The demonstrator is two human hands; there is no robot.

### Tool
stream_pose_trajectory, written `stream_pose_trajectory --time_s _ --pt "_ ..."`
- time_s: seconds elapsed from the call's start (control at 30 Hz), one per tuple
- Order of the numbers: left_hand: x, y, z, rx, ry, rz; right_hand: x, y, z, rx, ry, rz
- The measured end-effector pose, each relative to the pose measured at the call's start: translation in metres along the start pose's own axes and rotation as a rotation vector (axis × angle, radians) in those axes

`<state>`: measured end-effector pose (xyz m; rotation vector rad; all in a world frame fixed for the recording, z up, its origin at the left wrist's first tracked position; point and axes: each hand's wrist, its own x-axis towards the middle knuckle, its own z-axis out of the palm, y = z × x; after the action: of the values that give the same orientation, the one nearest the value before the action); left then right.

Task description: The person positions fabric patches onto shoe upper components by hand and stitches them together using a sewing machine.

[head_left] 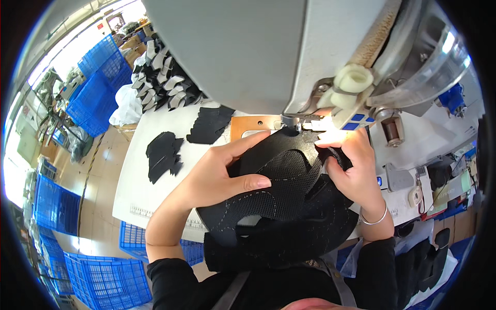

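Under the needle area of a grey sewing machine (243, 57) lies a black mesh piece (289, 170), which looks like a shoe upper, with pale dashed stitch lines. Its near part droops over the table edge toward my lap. My left hand (219, 173) rests on its left side, thumb and index finger stretched wide apart; the other fingers are mostly hidden. At the right edge, close to the lit presser foot (292, 122), my right hand (354, 163) is closed, pinching a folded bit of the piece between thumb and fingers.
Two stacks of black cut pieces (164, 155) (211, 124) lie on the white table (137, 181). Behind them is a heap of black and white pieces (163, 77). Blue crates (106, 279) stand on the floor at left. A thread spool (391, 132) sits on the right.
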<state>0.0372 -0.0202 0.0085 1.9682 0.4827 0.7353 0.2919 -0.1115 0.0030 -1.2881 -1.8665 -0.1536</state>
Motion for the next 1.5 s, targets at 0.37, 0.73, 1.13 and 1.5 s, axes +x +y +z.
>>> stream_pose_trajectory --time_s 0.37,0.73,1.13,1.5 --pt "-0.005 0.006 0.012 0.345 0.080 0.024 -0.003 0.016 0.012 0.020 0.091 -0.062" --pt "-0.013 0.008 0.026 0.525 0.061 0.067 -0.001 0.028 0.019 -0.002 0.180 -0.045" --pt "-0.003 -0.014 0.013 0.500 0.129 0.182 -0.001 0.027 0.020 0.004 0.197 -0.068" --pt "0.007 0.022 0.009 0.741 0.258 0.437 -0.001 0.026 0.033 -0.105 0.298 -0.166"
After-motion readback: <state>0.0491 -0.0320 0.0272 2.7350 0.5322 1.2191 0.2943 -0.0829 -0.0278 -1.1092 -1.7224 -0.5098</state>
